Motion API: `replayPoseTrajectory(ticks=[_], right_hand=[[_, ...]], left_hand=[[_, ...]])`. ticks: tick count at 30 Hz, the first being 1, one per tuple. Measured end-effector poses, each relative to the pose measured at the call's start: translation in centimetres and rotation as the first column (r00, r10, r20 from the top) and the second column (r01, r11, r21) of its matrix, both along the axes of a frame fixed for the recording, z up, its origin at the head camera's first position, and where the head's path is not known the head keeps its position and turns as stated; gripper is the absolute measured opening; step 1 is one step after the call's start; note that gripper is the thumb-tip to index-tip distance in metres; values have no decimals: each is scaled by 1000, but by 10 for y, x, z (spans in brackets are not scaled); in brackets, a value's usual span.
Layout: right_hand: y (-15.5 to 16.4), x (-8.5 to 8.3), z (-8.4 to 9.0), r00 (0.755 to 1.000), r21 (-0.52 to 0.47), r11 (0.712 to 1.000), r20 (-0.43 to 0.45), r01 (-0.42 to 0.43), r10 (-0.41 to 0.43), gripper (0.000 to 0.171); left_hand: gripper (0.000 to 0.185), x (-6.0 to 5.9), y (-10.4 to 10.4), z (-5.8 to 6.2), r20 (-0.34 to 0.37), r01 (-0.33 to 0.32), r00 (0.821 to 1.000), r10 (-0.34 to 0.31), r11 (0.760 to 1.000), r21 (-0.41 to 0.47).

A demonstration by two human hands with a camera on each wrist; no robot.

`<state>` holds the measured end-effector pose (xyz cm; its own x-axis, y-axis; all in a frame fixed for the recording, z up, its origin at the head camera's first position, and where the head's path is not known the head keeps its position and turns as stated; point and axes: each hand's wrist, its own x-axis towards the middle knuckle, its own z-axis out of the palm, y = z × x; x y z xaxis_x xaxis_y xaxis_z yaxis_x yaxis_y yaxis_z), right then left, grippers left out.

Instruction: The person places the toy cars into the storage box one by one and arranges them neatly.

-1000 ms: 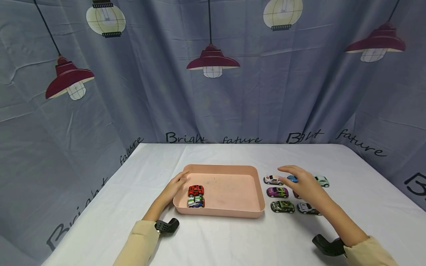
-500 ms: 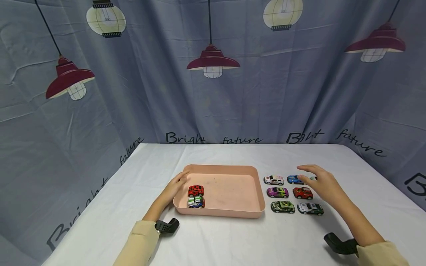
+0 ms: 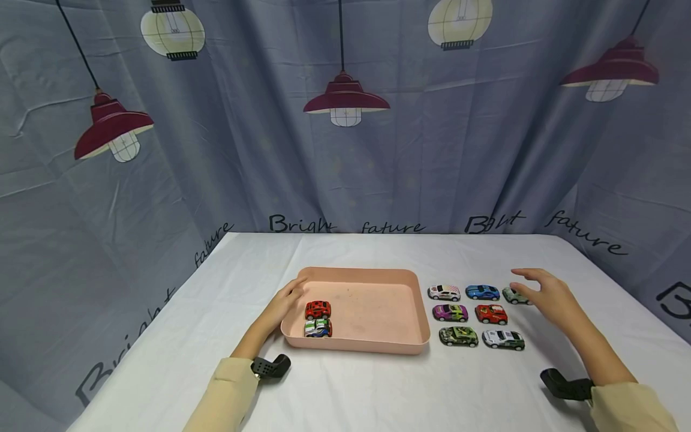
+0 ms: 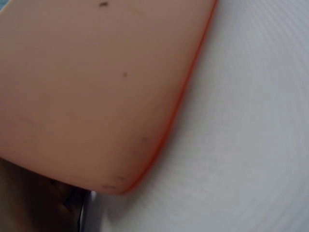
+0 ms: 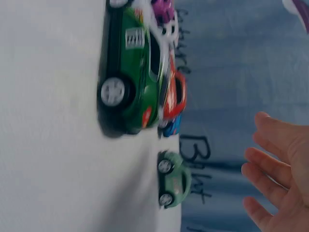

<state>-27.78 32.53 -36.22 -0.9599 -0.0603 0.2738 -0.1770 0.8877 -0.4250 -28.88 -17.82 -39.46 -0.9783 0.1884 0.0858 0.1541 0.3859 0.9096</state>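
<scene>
At the left side of the pink tray (image 3: 372, 347), my left hand (image 3: 281, 303) holds the rim. The left wrist view shows the tray wall (image 4: 96, 96) close up, hiding most of that hand. A red toy car (image 3: 318, 309) and a white, green and blue toy car (image 3: 318, 327) sit inside the tray. Over the table at the right, my right hand (image 3: 556, 297) has its thumb and fingers spread, holding nothing. Nearest to it is a mint-green toy car (image 3: 515, 295), partly covered in the head view but whole in the right wrist view.
Right of the tray stand more toy cars in rows: white (image 3: 444, 293), blue (image 3: 483, 292), purple (image 3: 450, 312), red-orange (image 3: 491, 314), green camouflage (image 3: 458, 336) and silver-white (image 3: 503, 339). White cloth (image 3: 378, 390) covers the table. A grey-blue curtain (image 3: 410, 168) hangs behind.
My right hand has moved rightward across the cars, from above the blue one to beside the mint-green one. The cars under it have come into view. My left hand and the tray have stayed put.
</scene>
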Motion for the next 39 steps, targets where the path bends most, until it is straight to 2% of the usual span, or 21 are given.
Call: replayPoseTrajectory(ticks=[4, 10, 17, 20, 24, 28, 33, 36, 39], right_hand=[[8, -7, -4, 1000, 16, 1000, 3, 8, -8, 57], [23, -20, -11, 999, 41, 999, 54, 6, -8, 52], [36, -33, -17, 983, 50, 998, 184, -31, 21, 50], [38, -36, -21, 975, 41, 998, 218, -48, 38, 47], [39, -39, -27, 971, 42, 997, 234, -57, 46, 44], [40, -41, -31, 966, 25, 999, 254, -48, 40, 44], [40, -42, -37, 974, -5, 999, 221, -46, 46, 39], [39, -40, -39, 981, -7, 999, 191, -46, 47, 35], [39, -38, -39, 984, -1, 999, 170, -50, 49, 34]], left_hand=[[48, 0, 0, 0, 9, 0, 1000, 0, 1000, 5], [48, 1, 0, 0, -3, 0, 1000, 0, 1000, -13], [45, -21, -7, -28, -13, -21, 1000, 21, 1000, 13], [45, -23, -8, -30, -16, -35, 999, 35, 999, -5], [46, -21, -7, -26, -13, -30, 999, 31, 999, 18], [46, -10, -3, -12, -21, -5, 1000, 6, 1000, 26], [48, 3, 0, 4, -14, 1, 1000, -1, 1000, -6], [48, 4, 1, 4, -11, -1, 1000, 1, 1000, -9], [47, -3, -2, -4, 3, -7, 1000, 7, 1000, 9]])
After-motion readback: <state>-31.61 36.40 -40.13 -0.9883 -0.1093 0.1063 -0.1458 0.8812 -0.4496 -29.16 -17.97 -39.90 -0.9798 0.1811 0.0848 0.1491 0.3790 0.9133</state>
